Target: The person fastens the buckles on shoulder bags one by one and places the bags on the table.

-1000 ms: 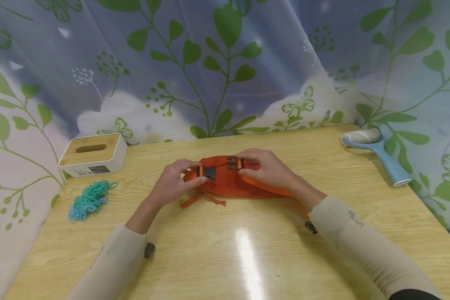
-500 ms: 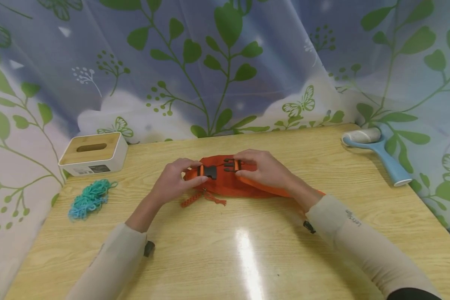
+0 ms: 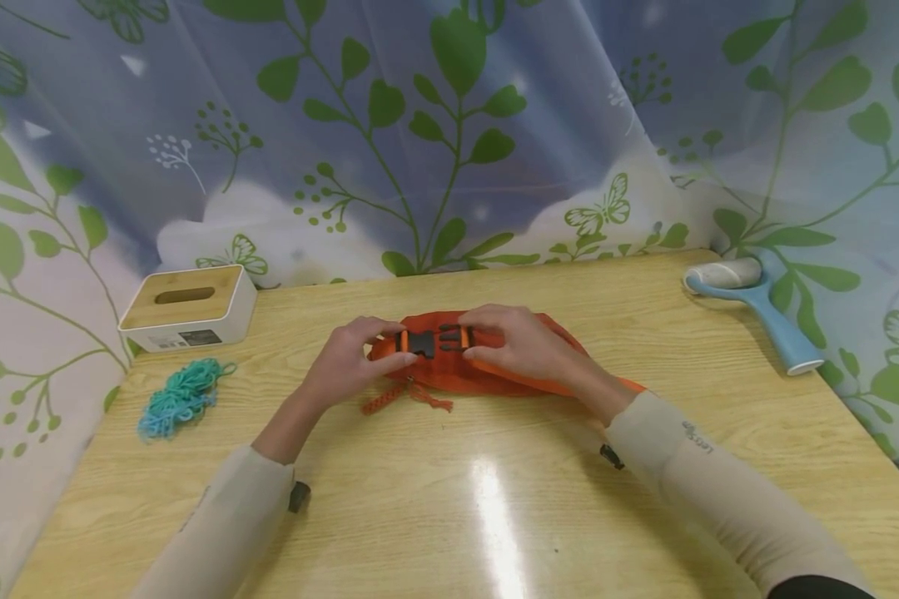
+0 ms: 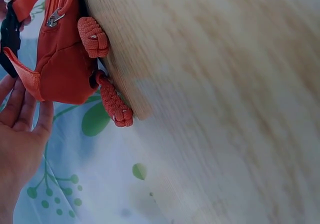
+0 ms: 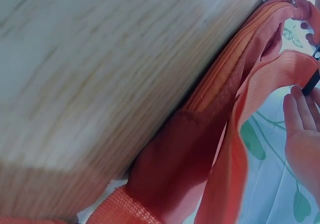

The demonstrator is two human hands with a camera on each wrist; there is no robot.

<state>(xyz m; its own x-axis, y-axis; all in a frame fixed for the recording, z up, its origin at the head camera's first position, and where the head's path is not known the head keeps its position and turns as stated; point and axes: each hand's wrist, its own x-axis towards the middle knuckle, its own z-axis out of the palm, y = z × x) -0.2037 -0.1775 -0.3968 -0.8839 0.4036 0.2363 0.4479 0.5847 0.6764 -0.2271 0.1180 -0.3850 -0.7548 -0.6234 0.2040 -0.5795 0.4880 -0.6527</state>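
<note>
An orange-red waist bag (image 3: 442,374) lies on the table, its zipper (image 4: 55,17) and braided cord pulls (image 4: 115,104) showing in the left wrist view. My left hand (image 3: 348,358) pinches the black socket half of a side-release buckle (image 3: 421,344) between thumb and fingers. Opposite it, my right hand (image 3: 520,341) holds the pronged half (image 3: 449,337) by its edges, prongs pointing left at the socket. A narrow gap separates the two halves above the bag. From the right half an orange strap (image 5: 235,149) runs back along the bag.
At the back left stands a white tissue box (image 3: 187,308) with a wooden lid. Teal and blue yarn (image 3: 183,398) lies in front of it. A blue-handled lint roller (image 3: 764,308) is at the back right. A patterned curtain (image 3: 449,133) hangs behind the table (image 3: 389,499).
My right hand has moved left with the pronged buckle half, narrowing the gap to the socket half. The left hand has stayed nearly still.
</note>
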